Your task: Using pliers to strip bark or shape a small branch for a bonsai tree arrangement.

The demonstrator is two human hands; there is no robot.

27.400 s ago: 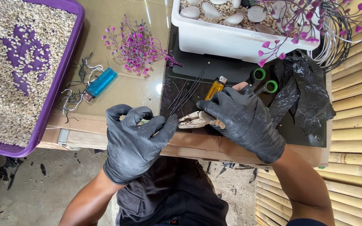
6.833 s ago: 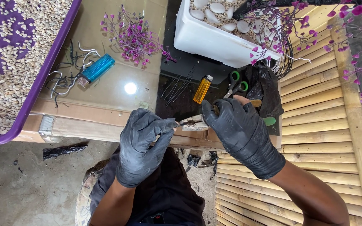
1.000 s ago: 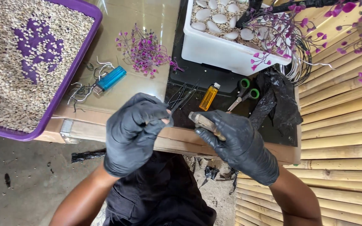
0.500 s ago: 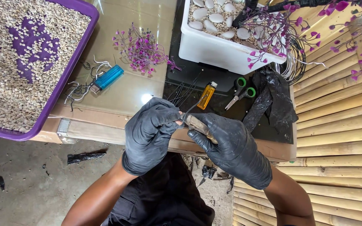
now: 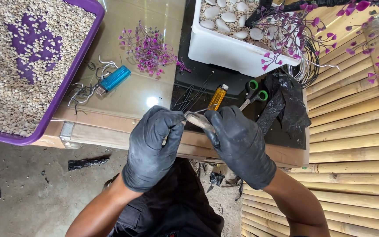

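Note:
Both my hands wear black gloves and meet over the near edge of the glass-topped table (image 5: 141, 94). My right hand (image 5: 238, 145) grips a small brownish wooden piece (image 5: 199, 120) by its right end. My left hand (image 5: 153, 145) pinches the piece's left end, where thin wire sticks out; I cannot tell whether it holds the wire or the wood. Just beyond my fingers lie a bundle of thin dark wires (image 5: 189, 94) and a small bottle of yellow liquid (image 5: 218, 97).
A purple tray of gravel (image 5: 18, 70) fills the left. A blue lighter (image 5: 114, 79), bent wire scraps (image 5: 84, 90) and a pink plant sprig (image 5: 148, 48) lie mid-table. Green-handled scissors (image 5: 254, 93), crumpled black plastic (image 5: 288, 107) and a white planter of pebbles (image 5: 233, 41) sit right. Bamboo slats (image 5: 356, 145) border the right.
Over the last second my hands have come together again on the wooden piece. The view has shifted slightly; the items on the table have not moved.

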